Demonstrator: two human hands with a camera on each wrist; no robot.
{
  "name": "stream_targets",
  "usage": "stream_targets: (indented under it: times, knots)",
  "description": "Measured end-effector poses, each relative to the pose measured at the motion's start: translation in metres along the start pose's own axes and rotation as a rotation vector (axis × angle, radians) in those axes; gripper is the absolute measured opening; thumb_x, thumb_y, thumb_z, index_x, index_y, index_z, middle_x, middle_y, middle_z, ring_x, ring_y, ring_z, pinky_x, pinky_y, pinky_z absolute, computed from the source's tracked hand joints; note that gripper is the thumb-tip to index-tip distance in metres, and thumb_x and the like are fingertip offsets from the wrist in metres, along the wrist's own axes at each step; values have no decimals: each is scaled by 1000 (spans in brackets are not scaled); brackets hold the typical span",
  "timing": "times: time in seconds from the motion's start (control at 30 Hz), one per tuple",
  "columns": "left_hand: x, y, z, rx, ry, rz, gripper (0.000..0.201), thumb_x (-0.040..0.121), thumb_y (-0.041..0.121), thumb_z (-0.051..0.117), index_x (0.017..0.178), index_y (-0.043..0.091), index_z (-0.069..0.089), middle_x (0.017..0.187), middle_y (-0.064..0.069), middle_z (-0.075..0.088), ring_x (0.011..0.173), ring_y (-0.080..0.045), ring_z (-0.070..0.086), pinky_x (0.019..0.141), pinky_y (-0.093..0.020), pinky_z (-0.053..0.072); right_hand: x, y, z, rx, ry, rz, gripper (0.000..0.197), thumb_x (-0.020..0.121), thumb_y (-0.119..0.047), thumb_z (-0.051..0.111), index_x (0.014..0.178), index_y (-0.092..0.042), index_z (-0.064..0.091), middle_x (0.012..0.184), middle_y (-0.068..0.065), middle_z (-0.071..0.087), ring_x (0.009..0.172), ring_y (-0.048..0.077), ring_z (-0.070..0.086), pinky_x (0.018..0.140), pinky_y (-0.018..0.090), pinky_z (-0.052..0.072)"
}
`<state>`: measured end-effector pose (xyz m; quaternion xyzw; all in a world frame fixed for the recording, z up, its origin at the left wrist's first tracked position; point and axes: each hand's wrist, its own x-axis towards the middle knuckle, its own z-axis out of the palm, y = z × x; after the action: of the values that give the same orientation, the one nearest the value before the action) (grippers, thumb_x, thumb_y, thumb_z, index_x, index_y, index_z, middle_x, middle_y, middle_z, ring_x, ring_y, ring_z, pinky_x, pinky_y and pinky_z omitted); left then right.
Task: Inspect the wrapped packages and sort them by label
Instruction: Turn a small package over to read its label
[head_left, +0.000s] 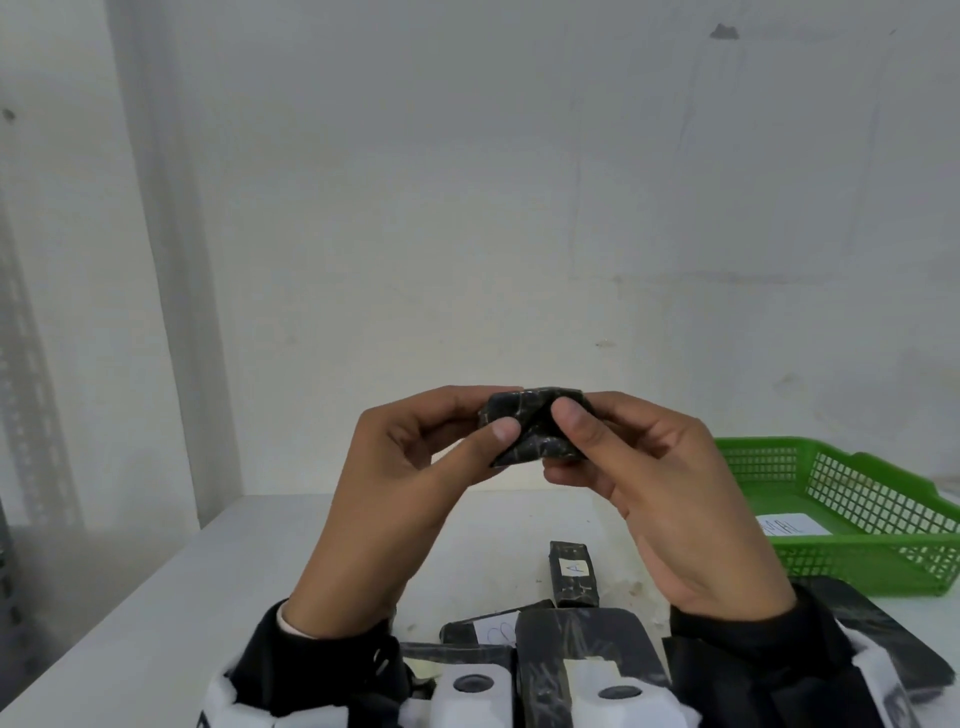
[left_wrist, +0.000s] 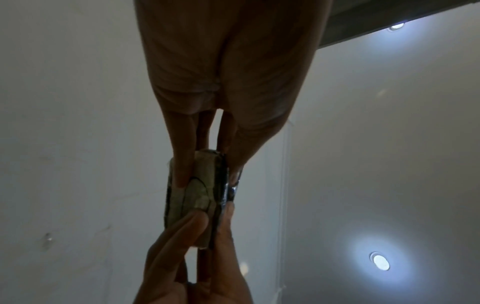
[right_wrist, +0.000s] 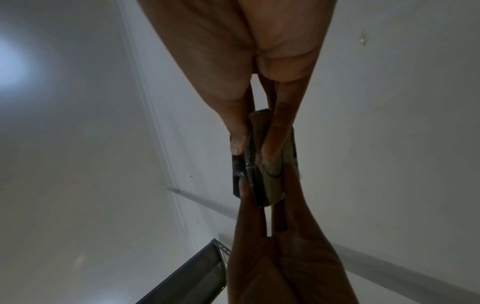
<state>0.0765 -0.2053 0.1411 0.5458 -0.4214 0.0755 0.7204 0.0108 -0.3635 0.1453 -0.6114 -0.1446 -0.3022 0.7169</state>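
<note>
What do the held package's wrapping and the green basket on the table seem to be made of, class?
Held package: glossy black plastic film or tape, probably; it creases and catches glints of light. Both the left hand and the right hand pinch it.

Green basket: moulded plastic, most likely; uniform bright colour, a smooth rim and regular lattice walls. A white paper-like label lies inside it.

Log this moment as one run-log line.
phase: inspecting | held: black wrapped package, raised | left hand: pinching | right hand: pinching | green basket: right
</note>
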Motion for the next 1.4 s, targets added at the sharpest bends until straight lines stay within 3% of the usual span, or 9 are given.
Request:
stream_targets:
  times: [0.17, 0.27, 0.37, 0.53, 0.77, 0.9, 0.97, 1.17, 1.4]
  knots:
    - [1, -3, 0, 13, -36, 35, 28, 79, 7, 70, 107, 10, 74, 107, -8, 76, 109, -21, 69, 88, -24, 52, 1, 2, 2, 1, -50, 10, 39, 75, -31, 66, 102, -4, 74, 99, 11, 76, 94, 18, 72, 80, 26, 58]
    - [0, 0, -1, -11, -49, -37, 50, 74, 29, 74, 123, 21, 67, 120, -4, 71, 121, -18, 63, 100, -33, 51, 1, 2, 4, 21, -33, 11, 45, 72, -41, 66, 97, -5, 75, 100, 11, 76, 97, 21, 72, 89, 33, 57]
    - [0, 0, 0, -4, 38, -112, 57, 69, 47, 72, 124, 32, 66, 122, 3, 69, 120, -12, 63, 103, -44, 49, 2, 4, 2, 4, 11, -25, 19, 73, -26, 76, 87, -12, 74, 93, 9, 76, 86, 21, 71, 88, 37, 55]
    - [1, -3, 0, 26, 40, -92, 31, 81, 23, 67, 110, 13, 72, 103, -6, 76, 92, -22, 75, 89, -37, 59, 3, 4, -2, 14, -44, 32, 41, 73, -16, 70, 114, -18, 66, 111, 5, 73, 97, 23, 70, 93, 37, 57]
    - [0, 2, 0, 18, -8, -45, 20, 80, 27, 73, 91, 11, 76, 90, -8, 76, 80, -19, 74, 76, -30, 59, 1, 6, 3, -129, 47, -67, 23, 74, -27, 71, 84, -7, 75, 89, 14, 77, 87, 35, 71, 93, 59, 52]
    - [0, 2, 1, 34, 37, -14, 16, 84, 20, 71, 79, 5, 71, 81, -13, 75, 72, -19, 72, 71, -25, 57, 0, 4, 5, -107, 27, -60, 29, 71, -29, 72, 89, -5, 74, 92, 14, 76, 91, 42, 68, 94, 57, 51]
    - [-1, 2, 1, 61, 44, -1, 18, 84, 20, 71, 81, 2, 70, 82, -14, 76, 73, -21, 73, 71, -25, 57, 0, 4, 7, -79, -15, -10, 34, 66, -34, 74, 88, -8, 74, 92, 12, 76, 86, 31, 69, 93, 50, 53]
    - [-1, 4, -4, 50, -89, -87, 27, 80, 32, 72, 83, 5, 71, 85, -17, 75, 77, -22, 72, 80, -37, 61, -1, 3, 5, -146, -17, -42, 30, 67, -33, 75, 73, -3, 71, 72, 15, 68, 64, 15, 59, 57, 21, 46]
    - [0, 3, 4, 91, 36, -24, 20, 86, 21, 72, 84, 1, 72, 84, -17, 76, 75, -25, 75, 74, -33, 60, -3, -2, 7, -86, -98, 108, 27, 72, -38, 74, 78, -12, 68, 84, 9, 68, 81, 16, 68, 76, 37, 59]
